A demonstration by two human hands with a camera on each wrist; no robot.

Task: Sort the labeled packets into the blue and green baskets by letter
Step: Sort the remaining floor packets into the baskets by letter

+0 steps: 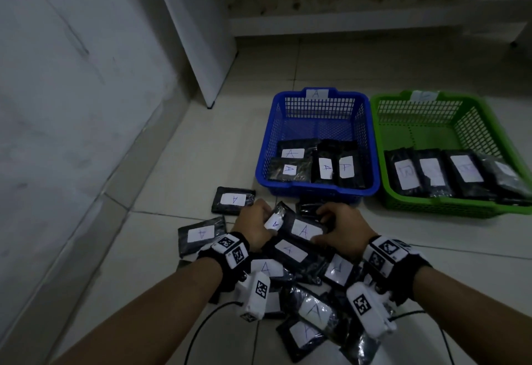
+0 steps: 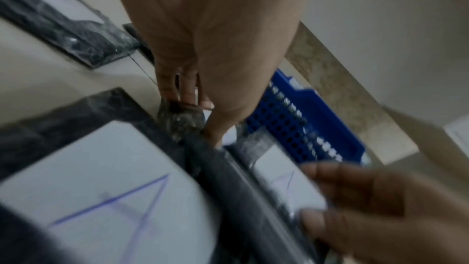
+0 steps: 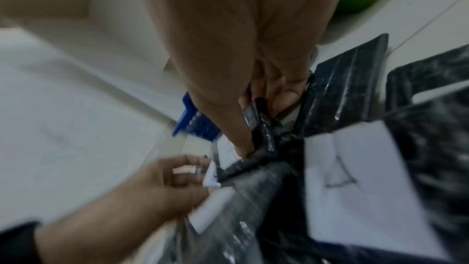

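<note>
Black packets with white letter labels lie in a heap on the floor tiles under both hands. My left hand (image 1: 266, 220) pinches the edge of a tilted packet marked A (image 1: 275, 223); its fingers (image 2: 182, 95) curl onto the wrinkled plastic. My right hand (image 1: 322, 229) grips a second A packet (image 1: 305, 230) lying beside the first, its fingers (image 3: 276, 95) clamped on a black corner. The blue basket (image 1: 316, 192) stands just beyond the hands and holds several labelled packets. To its right, the green basket (image 1: 431, 206) holds several packets with faint labels.
More A packets lie loose at the left (image 1: 233, 200) (image 1: 201, 233) and near my wrists (image 1: 290, 250) (image 1: 312, 310). A white wall runs along the left, and a white cabinet panel (image 1: 201, 33) stands behind the baskets. Cables trail from the wrist cameras.
</note>
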